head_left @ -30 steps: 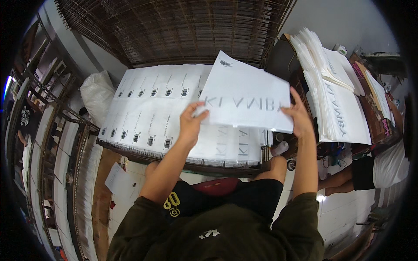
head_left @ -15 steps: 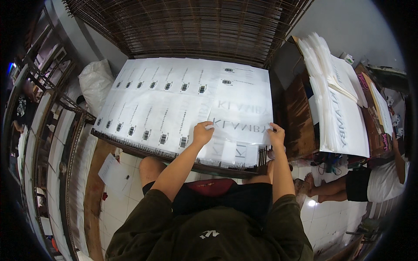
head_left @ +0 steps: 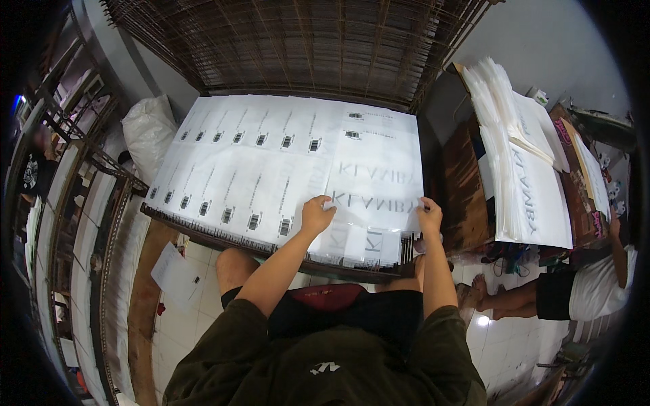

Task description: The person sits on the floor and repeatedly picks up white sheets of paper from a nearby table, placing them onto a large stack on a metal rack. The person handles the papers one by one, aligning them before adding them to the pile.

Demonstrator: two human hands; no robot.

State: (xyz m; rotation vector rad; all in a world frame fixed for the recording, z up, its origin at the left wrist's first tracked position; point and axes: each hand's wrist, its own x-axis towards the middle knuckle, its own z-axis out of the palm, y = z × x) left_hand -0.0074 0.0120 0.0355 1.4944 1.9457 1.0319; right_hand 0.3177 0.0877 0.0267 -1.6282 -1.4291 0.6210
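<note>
sheet: the translucent printed sheet (head_left: 379,206), held up in the air a second ago, now lies flat on the near right part of the wire rack table (head_left: 203,233), on top of similar sheets; laying down looks finished and only squaring up remains
left hand: the left hand (head_left: 316,214) has come down with it; fingers curled, pinching the sheet's near left corner
right hand: the right hand (head_left: 429,215) presses the near right corner, fingers narrow, tips on the sheet
layout: rows of small barcoded sheets (head_left: 250,162) cover the left and far parts of the table, edges overlapping
right side: a tall stack of white sheets (head_left: 521,169) sits on a wooden stand, well apart from the hands
others: a seated person (head_left: 582,287) at the far right; a loose paper (head_left: 177,274) on the tiled floor; a white sack (head_left: 147,132) at the far left
obstacles: nothing lies between the hands and the sheet; the wire mesh panel (head_left: 305,47) stands behind the table
</note>
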